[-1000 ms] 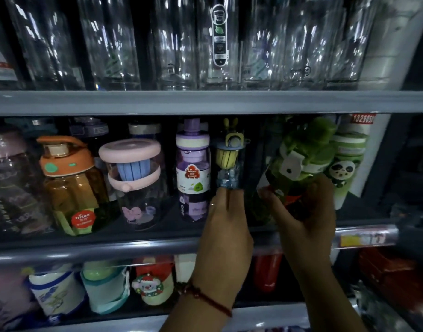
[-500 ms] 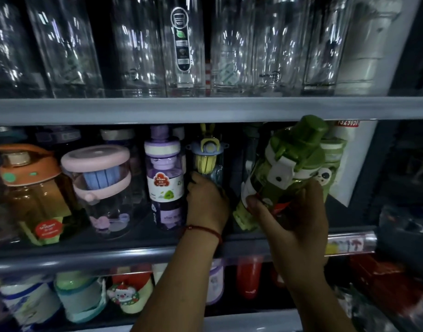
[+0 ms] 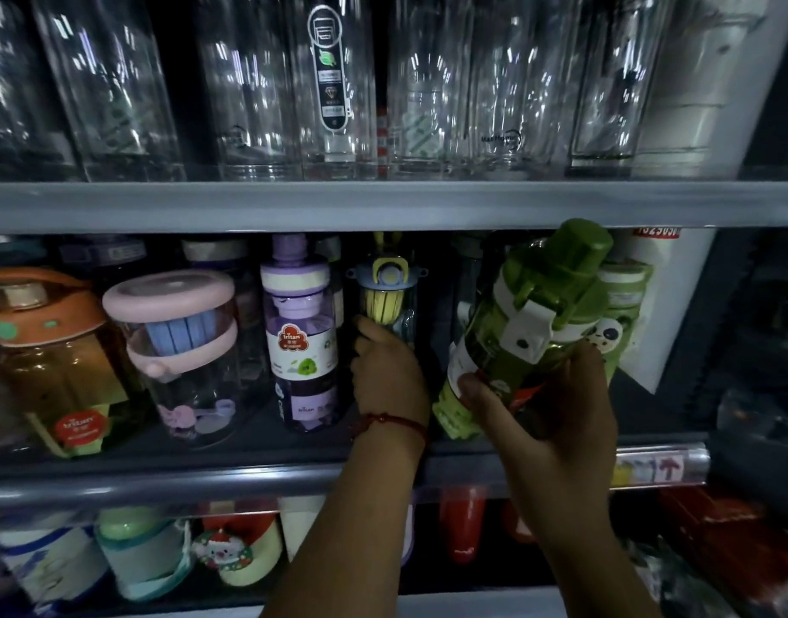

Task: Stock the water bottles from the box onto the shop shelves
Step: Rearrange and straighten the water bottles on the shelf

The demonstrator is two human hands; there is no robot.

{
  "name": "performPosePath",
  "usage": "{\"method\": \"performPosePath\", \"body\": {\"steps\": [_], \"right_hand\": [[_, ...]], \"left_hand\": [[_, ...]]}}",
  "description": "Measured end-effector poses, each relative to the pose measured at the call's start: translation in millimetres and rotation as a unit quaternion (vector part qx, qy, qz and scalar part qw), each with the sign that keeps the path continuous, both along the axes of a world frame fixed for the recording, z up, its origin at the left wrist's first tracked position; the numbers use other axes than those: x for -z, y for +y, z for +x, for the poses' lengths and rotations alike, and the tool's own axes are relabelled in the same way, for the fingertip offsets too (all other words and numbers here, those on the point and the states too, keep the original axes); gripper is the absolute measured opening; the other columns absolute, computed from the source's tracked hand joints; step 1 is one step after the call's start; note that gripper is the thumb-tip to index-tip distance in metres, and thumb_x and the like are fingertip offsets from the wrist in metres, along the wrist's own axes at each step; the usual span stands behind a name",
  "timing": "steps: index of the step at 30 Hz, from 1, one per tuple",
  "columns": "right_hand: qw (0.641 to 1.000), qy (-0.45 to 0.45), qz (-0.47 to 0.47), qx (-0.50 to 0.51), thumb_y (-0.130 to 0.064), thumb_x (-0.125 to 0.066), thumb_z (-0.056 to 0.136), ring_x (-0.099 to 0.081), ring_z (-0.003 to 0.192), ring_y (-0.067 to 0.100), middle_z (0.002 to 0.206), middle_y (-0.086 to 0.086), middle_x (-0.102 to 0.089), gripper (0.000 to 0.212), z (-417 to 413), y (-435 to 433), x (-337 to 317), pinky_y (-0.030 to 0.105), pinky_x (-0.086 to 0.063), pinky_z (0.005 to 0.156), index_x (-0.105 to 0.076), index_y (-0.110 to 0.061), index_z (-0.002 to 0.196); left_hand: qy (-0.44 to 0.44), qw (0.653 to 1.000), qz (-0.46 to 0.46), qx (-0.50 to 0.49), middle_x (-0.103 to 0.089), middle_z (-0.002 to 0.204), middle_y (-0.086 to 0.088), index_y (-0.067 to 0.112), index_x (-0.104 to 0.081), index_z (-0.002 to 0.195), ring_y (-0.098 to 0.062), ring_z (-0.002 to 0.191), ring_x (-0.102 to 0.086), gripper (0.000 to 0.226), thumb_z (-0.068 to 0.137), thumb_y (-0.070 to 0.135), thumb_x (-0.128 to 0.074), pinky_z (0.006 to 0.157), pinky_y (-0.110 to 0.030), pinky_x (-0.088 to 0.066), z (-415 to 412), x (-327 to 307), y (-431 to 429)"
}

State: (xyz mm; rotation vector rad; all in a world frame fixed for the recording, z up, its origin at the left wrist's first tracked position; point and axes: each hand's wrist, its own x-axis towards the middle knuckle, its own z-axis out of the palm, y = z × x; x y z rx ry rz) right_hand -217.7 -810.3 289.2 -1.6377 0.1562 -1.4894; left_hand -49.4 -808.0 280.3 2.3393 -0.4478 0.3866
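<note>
Green bottle (image 3: pixel 530 323) tilts in right hand's (image 3: pixel 548 421) wrapped fingers; left hand (image 3: pixel 390 376) grips yellow-lidded bottle (image 3: pixel 385 296).

This is a shop aisle. Grey metal shelves (image 3: pixel 383 205) stand in 3 tiers, crowded with unsold drinkware: clear glass tumblers (image 3: pixel 258 95) in rows above, and coloured plastic bottles (image 3: pixel 301 336) bearing brand labels below. A price-tag strip (image 3: pixel 651 466) runs along the middle shelf's front edge.
</note>
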Motion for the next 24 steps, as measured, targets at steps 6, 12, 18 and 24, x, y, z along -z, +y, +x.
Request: {"method": "performPosePath", "body": {"steps": [6,12,18,24], "right_hand": [[1.000,0.006,-0.006,0.014,-0.022,-0.089,0.081,-0.073,0.106,0.021,0.113,-0.003,-0.073,0.058,-0.7,-4.4,-0.5,0.050,-0.061,0.086,-0.058,-0.011,0.129],[1.000,0.005,-0.011,0.011,-0.025,-0.084,0.079,-0.074,0.101,0.016,0.109,-0.008,-0.074,0.054,-4.5,-3.0,-4.1,0.034,-0.062,0.082,-0.059,-0.015,0.126],[1.000,0.011,-0.006,-0.002,-0.018,-0.085,0.080,-0.074,0.103,0.017,0.112,-0.005,-0.074,0.055,-7.7,-4.1,-4.3,0.034,-0.062,0.083,-0.059,-0.011,0.127],[0.999,-0.005,0.017,-0.037,-0.015,-0.082,0.082,-0.073,0.108,0.018,0.116,-0.003,-0.074,0.056,-8.8,-5.6,-10.8,0.034,-0.061,0.088,-0.058,-0.011,0.132]], "left_hand": [[-0.045,0.998,0.045,0.021,-0.055,0.128,-0.015,-0.005,-0.038,0.147,-0.022,0.101,-0.065,0.068,0.100,0.039,-0.059,0.078,-0.026,-0.054,-1.6,4.9,-2.3],[-0.041,0.997,0.055,0.045,-0.048,0.136,-0.023,-0.009,-0.019,0.151,-0.031,0.110,-0.063,0.081,0.094,0.025,-0.065,0.088,-0.033,-0.054,-5.9,5.4,0.5],[-0.007,0.998,0.040,0.047,-0.046,0.140,-0.026,-0.006,-0.004,0.156,-0.035,0.121,-0.059,0.084,0.103,0.035,-0.054,0.093,-0.035,-0.052,-8.0,-1.9,4.3],[-0.014,0.991,0.066,0.118,-0.049,0.137,-0.019,0.001,-0.039,0.144,-0.034,0.122,-0.056,0.045,0.101,0.004,-0.051,0.096,-0.034,-0.048,-32.7,-7.0,38.6]]}}
